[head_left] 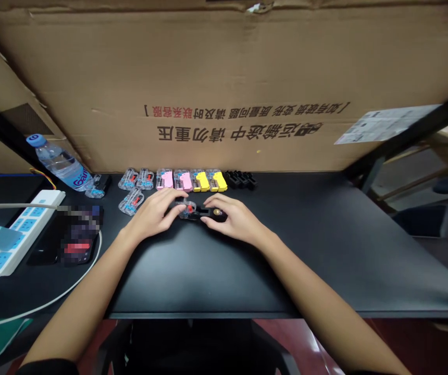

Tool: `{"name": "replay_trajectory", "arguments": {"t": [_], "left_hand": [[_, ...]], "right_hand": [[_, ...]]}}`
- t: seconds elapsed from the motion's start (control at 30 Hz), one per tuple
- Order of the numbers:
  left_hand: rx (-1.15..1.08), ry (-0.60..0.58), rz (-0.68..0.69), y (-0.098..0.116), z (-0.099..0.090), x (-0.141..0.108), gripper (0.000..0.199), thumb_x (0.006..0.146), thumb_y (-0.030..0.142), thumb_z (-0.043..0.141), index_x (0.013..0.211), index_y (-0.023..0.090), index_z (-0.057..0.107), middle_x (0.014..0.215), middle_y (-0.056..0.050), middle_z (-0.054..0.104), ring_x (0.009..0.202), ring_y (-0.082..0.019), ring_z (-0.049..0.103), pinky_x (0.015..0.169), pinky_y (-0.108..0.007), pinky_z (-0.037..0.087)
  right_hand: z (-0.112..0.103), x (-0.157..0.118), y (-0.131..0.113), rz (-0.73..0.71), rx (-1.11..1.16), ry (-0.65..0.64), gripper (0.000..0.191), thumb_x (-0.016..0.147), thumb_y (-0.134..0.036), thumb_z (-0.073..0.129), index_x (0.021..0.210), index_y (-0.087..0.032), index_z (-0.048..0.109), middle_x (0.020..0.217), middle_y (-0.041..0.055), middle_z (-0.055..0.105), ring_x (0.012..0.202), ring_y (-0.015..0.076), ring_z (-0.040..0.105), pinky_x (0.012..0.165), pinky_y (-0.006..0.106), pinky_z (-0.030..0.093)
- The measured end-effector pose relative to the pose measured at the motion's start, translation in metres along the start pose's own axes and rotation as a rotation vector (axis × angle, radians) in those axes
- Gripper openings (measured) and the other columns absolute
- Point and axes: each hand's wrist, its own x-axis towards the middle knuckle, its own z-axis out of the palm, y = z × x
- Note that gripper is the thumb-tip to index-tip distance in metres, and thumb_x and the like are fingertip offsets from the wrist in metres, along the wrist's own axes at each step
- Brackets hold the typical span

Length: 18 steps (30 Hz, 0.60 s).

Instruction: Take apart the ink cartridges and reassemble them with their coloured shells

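My left hand point(151, 214) is closed round a small clear plastic toy gun body point(188, 209) with a red part inside. Opposite it, my right hand point(239, 220) pinches a black plastic piece point(219, 213) bearing a round gold mark. The two pieces meet end to end just above the black table; whether they are joined I cannot tell. Beyond my hands runs a row of similar clear bodies point(145, 178), pink-gripped ones point(165, 179), yellow-gripped ones point(218, 180) and several black pieces point(241, 179). Another clear body point(131, 202) lies left of my left hand.
A cardboard wall point(247, 62) backs the black table point(325, 250). On the left are a tilted water bottle point(62, 161), a white power strip point(16, 234), a phone point(79, 237) with a blurred screen, and a white cable point(95, 255) curving to the table edge.
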Motion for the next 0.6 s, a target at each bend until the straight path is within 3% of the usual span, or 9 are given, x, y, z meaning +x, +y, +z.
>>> {"name": "replay_trajectory", "arguments": {"t": [0.07, 0.2, 0.27, 0.33, 0.43, 0.53, 0.6], "left_hand": [[-0.057, -0.009, -0.073, -0.004, -0.003, -0.002, 0.026, 0.108, 0.031, 0.063, 0.131, 0.02, 0.065, 0.127, -0.012, 0.076, 0.118, -0.026, 0.073, 0.105, -0.043, 0.057], [-0.25, -0.077, -0.18, -0.007, 0.002, -0.004, 0.055, 0.094, 0.041, 0.082, 0.14, 0.022, 0.06, 0.122, -0.008, 0.077, 0.113, -0.025, 0.074, 0.104, -0.039, 0.056], [-0.324, -0.126, -0.21, -0.006, 0.008, -0.002, 0.055, 0.088, 0.046, 0.088, 0.132, 0.022, 0.065, 0.119, -0.007, 0.078, 0.111, -0.024, 0.074, 0.102, -0.038, 0.056], [-0.362, -0.166, -0.238, -0.005, 0.014, -0.001, 0.045, 0.086, 0.05, 0.089, 0.116, 0.021, 0.072, 0.111, -0.005, 0.079, 0.101, -0.023, 0.074, 0.095, -0.035, 0.056], [-0.387, -0.2, -0.273, -0.004, 0.019, 0.0, 0.042, 0.083, 0.054, 0.091, 0.1, 0.019, 0.074, 0.098, -0.003, 0.078, 0.089, -0.021, 0.073, 0.087, -0.032, 0.056], [-0.419, -0.22, -0.279, -0.002, 0.02, 0.0, 0.046, 0.08, 0.054, 0.093, 0.104, 0.019, 0.076, 0.102, -0.004, 0.08, 0.094, -0.022, 0.074, 0.091, -0.033, 0.057], [-0.443, -0.234, -0.277, -0.002, 0.021, 0.0, 0.052, 0.077, 0.053, 0.095, 0.113, 0.02, 0.078, 0.11, -0.006, 0.081, 0.102, -0.025, 0.076, 0.098, -0.035, 0.057]], "right_hand": [[-0.003, -0.002, 0.002, 0.026, -0.042, -0.049, 0.021, 0.097, -0.034, 0.075, 0.113, -0.021, 0.076, 0.117, 0.0105, 0.078, 0.096, 0.0259, 0.078, 0.088, 0.039, 0.062], [-0.001, -0.004, 0.002, 0.043, -0.13, -0.11, 0.024, 0.097, -0.042, 0.078, 0.111, -0.022, 0.08, 0.134, 0.0117, 0.074, 0.09, 0.0246, 0.079, 0.087, 0.042, 0.064], [0.001, -0.004, 0.0, 0.036, -0.126, -0.103, 0.032, 0.095, -0.049, 0.081, 0.114, -0.024, 0.082, 0.141, 0.0123, 0.072, 0.095, 0.0266, 0.08, 0.09, 0.044, 0.065], [0.001, -0.004, -0.003, 0.029, -0.079, -0.032, 0.035, 0.096, -0.051, 0.08, 0.12, -0.025, 0.082, 0.144, 0.0126, 0.071, 0.105, 0.0296, 0.08, 0.093, 0.045, 0.065], [-0.001, -0.002, -0.007, 0.047, 0.025, 0.198, 0.032, 0.106, -0.047, 0.066, 0.123, -0.026, 0.081, 0.146, 0.0127, 0.072, 0.116, 0.0304, 0.078, 0.093, 0.044, 0.066], [-0.005, -0.001, -0.007, 0.095, 0.195, 0.419, 0.039, 0.11, -0.051, 0.054, 0.117, -0.025, 0.083, 0.146, 0.0134, 0.071, 0.105, 0.0276, 0.079, 0.083, 0.042, 0.067], [-0.006, -0.001, -0.005, 0.137, 0.357, 0.466, 0.05, 0.107, -0.061, 0.052, 0.108, -0.023, 0.085, 0.138, 0.014, 0.074, 0.086, 0.0232, 0.079, 0.071, 0.039, 0.066]]}}
